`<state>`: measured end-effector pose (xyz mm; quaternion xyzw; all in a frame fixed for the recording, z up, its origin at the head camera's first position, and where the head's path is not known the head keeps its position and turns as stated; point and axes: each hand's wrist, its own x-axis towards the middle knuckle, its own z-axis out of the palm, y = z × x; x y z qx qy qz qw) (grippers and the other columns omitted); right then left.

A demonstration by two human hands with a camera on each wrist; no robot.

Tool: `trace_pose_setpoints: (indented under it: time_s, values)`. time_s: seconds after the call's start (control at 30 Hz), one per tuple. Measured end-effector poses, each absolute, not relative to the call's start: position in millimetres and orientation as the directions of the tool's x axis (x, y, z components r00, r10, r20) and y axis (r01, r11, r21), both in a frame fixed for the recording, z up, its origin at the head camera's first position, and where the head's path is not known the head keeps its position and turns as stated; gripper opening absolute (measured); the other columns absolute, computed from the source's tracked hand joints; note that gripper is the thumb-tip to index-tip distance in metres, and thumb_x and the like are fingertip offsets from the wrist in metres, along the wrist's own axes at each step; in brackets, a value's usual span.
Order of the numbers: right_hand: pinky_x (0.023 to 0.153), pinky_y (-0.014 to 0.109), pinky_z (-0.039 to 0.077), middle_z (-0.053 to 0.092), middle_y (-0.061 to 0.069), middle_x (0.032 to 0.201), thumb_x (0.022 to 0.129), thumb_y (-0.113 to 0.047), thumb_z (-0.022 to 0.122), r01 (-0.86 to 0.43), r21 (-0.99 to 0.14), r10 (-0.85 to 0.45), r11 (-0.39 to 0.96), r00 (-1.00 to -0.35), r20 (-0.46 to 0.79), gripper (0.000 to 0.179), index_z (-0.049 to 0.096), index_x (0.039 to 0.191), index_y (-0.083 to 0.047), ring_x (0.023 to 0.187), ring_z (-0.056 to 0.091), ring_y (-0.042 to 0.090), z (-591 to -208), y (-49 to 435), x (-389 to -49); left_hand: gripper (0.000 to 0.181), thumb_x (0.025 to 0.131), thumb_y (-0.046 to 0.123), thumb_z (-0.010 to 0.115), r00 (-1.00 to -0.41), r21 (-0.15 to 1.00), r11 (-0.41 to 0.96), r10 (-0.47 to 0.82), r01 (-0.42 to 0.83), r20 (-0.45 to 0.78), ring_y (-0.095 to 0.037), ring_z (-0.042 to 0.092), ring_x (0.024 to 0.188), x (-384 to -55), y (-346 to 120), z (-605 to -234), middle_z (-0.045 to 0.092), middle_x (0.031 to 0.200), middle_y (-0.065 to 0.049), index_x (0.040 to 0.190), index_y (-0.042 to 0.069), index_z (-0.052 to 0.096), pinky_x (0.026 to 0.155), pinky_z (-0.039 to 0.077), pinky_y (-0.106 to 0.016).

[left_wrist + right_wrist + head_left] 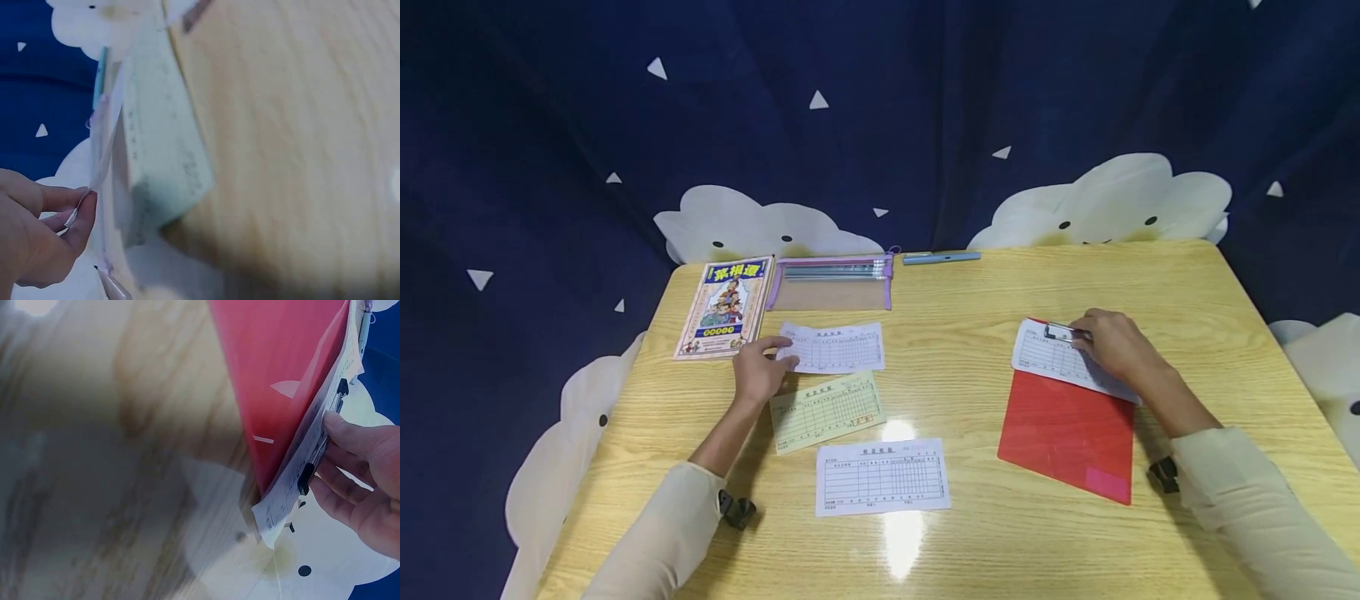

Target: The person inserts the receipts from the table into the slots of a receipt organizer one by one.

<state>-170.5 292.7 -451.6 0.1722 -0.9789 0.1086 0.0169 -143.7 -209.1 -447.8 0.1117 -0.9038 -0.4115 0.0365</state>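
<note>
My left hand (758, 372) pinches the left end of a white printed form (842, 350); the left wrist view shows the paper edge bent between thumb and fingers. Just below lies a pale green form (827, 414), and nearer me a second white form (883, 487). My right hand (1114, 343) grips the metal clip (1058, 333) at the top of a red clipboard (1063, 437). Another white form (1037, 357) lies across the board's top, beneath the clip. In the right wrist view the thumb presses the clip (319, 447), which has black ends.
A comic-covered booklet (724, 308) lies at the back left. Beside it is a clear, purple-edged zip pouch (831, 293) with pencil-like sticks inside. A blue pen (942, 258) lies along the back edge of the wooden table (970, 350), before a dark blue curtain (910, 142).
</note>
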Motion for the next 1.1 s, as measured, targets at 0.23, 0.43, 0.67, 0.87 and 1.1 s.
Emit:
trace_pose_setpoints:
  time_s: [0.23,0.43,0.67,0.87,1.1]
  values:
    - [0.077,0.051,0.050,0.065,0.020,0.089,0.082,-0.005,0.070,-0.334,-0.211,-0.328,0.919,-0.943,0.062,0.025,0.067,0.102,0.008,0.085,0.063,0.038,-451.1,292.0,-170.0,0.030,0.078,0.008,0.074,-0.972,0.787,0.593,-0.230,-0.169,-0.036,-0.028,0.066,0.084,-147.3,-201.1,-430.1,0.062,0.124,-0.018,0.107,0.005,0.071,0.058,0.049,-0.019]
    - [0.077,0.051,0.050,0.065,0.020,0.088,0.081,-0.005,0.070,-0.346,-0.215,-0.337,0.913,-0.938,0.081,0.024,0.067,0.101,0.008,0.084,0.064,0.038,-451.3,292.8,-169.2,0.031,0.079,0.010,0.074,-0.975,0.818,0.548,-0.211,-0.173,-0.065,-0.027,0.064,0.098,-150.9,-190.9,-414.2,0.058,0.132,-0.014,0.110,0.008,0.070,0.073,0.052,-0.026]
    - [0.077,0.050,0.050,0.065,0.020,0.089,0.081,-0.004,0.070,-0.328,-0.222,-0.322,0.918,-0.945,0.062,0.025,0.067,0.102,0.008,0.085,0.063,0.037,-449.7,292.8,-169.0,0.032,0.078,0.006,0.074,-0.982,0.897,0.418,-0.171,-0.141,-0.075,-0.002,0.033,0.049,-157.5,-166.3,-402.2,0.060,0.126,-0.013,0.109,0.005,0.069,0.045,0.036,-0.015]
    - [0.079,0.051,0.050,0.065,0.021,0.091,0.082,-0.005,0.069,-0.331,-0.214,-0.326,0.919,-0.944,0.056,0.025,0.067,0.103,0.008,0.088,0.063,0.039,-449.6,292.9,-168.5,0.032,0.077,0.002,0.074,-0.987,0.942,0.307,-0.119,-0.137,-0.105,-0.001,0.039,0.050,-163.5,-132.1,-400.9,0.060,0.127,-0.012,0.108,0.004,0.069,0.044,0.036,-0.014]
    - [0.080,0.051,0.049,0.064,0.022,0.093,0.083,-0.006,0.068,-0.321,-0.214,-0.318,0.922,-0.947,0.050,0.025,0.067,0.104,0.008,0.089,0.063,0.039,-450.4,292.9,-169.4,0.031,0.077,0.001,0.074,-0.991,0.963,0.237,-0.044,-0.130,-0.123,-0.004,0.054,0.060,-168.1,-86.4,-402.9,0.063,0.120,-0.009,0.107,0.005,0.070,0.043,0.034,-0.015]
